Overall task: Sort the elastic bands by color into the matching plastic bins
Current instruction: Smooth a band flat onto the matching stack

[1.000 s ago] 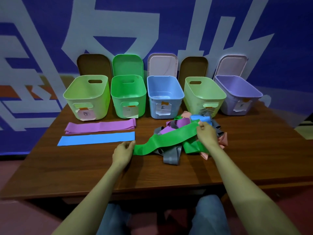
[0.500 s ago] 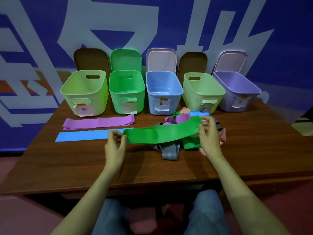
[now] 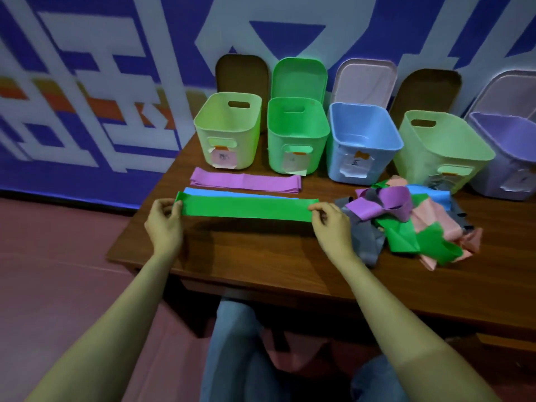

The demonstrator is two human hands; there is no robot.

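Front row, left to right:

- Left hand (image 3: 164, 224): your forearm comes in from the lower left. The wrist is raised, the thumb lies on top and the fingers curl beneath. Its grip is clamped on the left end of the green band (image 3: 246, 207).
- Green band: pulled flat and level between your two hands. It is held just off the table (image 3: 246, 256) over the front left part, with its shadow on the wood below.
- Blue band (image 3: 203, 192): flat on the table just behind the green band. Only a thin strip of it shows.
- Purple band (image 3: 246, 181): flat on the table just beyond the blue band, in front of the two leftmost bins.
- Right hand (image 3: 330, 227): your forearm comes in from the lower right with the knuckles up. Its grip is pinched on the right end of the green band.
- Pile of bands (image 3: 435, 224): a loose tangle of purple, grey, green, pink and blue, just right of your right hand and in front of the three rightmost bins.

Back row, left to right, along the far edge of the table, each with a paper label on its front:

- Pale green bin (image 3: 229, 132).
- Green bin (image 3: 295, 134).
- Blue bin (image 3: 362, 140).
- Second pale green bin (image 3: 441, 149).
- Purple bin (image 3: 507, 158), partly cut off by the frame.
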